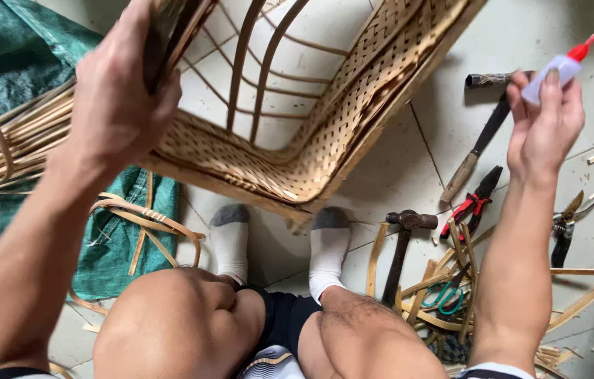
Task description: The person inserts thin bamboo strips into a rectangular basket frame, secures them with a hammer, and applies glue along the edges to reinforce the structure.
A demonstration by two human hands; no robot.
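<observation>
- The woven bamboo basket is the biggest thing here and your landmark: you hold it tilted off the floor above your socked feet, open frame toward you, its lower corner just over your toes.
- The green tarp lies left of the basket, with loose bamboo strips curling across it below the basket's left end.
- Your left hand grips the basket's upper left rim; its fingers are wrapped and pressed around the dark rim strips. It alone carries the weight, so if that hold slackens I judge the frame could swing down onto your feet.
- Your right hand is up, well right of the basket, not touching it. Its fingers pinch a small glue bottle with a red nozzle, tip pointing up and away.
- A squeeze at this angle could send drops onto your hand or the floor rather than the weave.
- Right of and below the basket the floor holds a hammer, a long-handled knife, red-handled pliers, and green-handled scissors among offcuts.
- These tools lie near your right foot; shifting your feet without looking could land on an edge.
</observation>
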